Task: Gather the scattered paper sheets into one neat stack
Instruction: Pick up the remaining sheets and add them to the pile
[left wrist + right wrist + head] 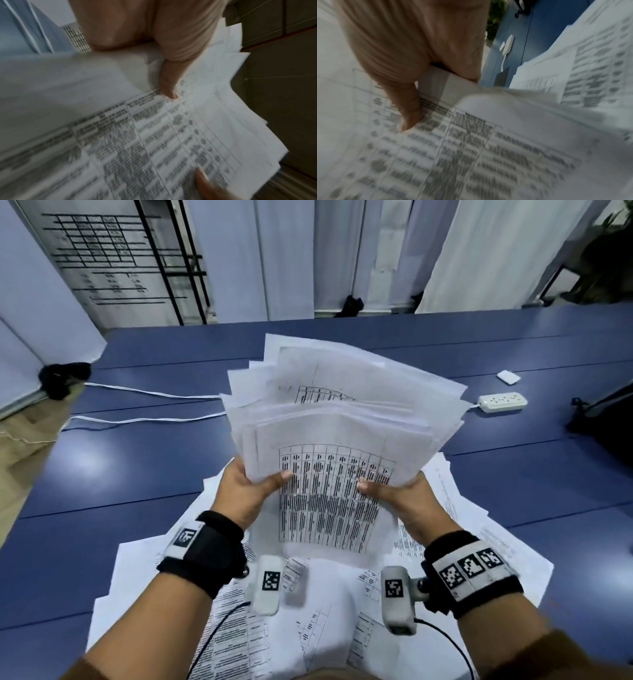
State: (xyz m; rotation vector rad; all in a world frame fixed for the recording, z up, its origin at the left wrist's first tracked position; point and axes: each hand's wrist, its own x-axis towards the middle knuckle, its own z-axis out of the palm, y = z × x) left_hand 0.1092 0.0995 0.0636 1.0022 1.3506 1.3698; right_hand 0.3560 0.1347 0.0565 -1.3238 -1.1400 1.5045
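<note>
A thick, uneven bundle of printed paper sheets [342,419] is held up above the blue table [137,467], its edges fanned out and misaligned. My left hand [248,487] grips the bundle's left side, thumb on the top sheet. My right hand [400,494] grips the right side the same way. In the left wrist view the left hand [154,47] pinches the bundle [137,135] with its thumb on the printed table. In the right wrist view the right hand [406,67] does the same on the bundle [471,148]. More loose sheets [342,611] lie spread on the table beneath my forearms.
A white power strip [503,402] with its cable lies on the table at the right, a small white block [508,377] behind it. White cables [147,405] run across the left side. A dark bag [606,419] sits at the right edge. White curtains hang behind the table.
</note>
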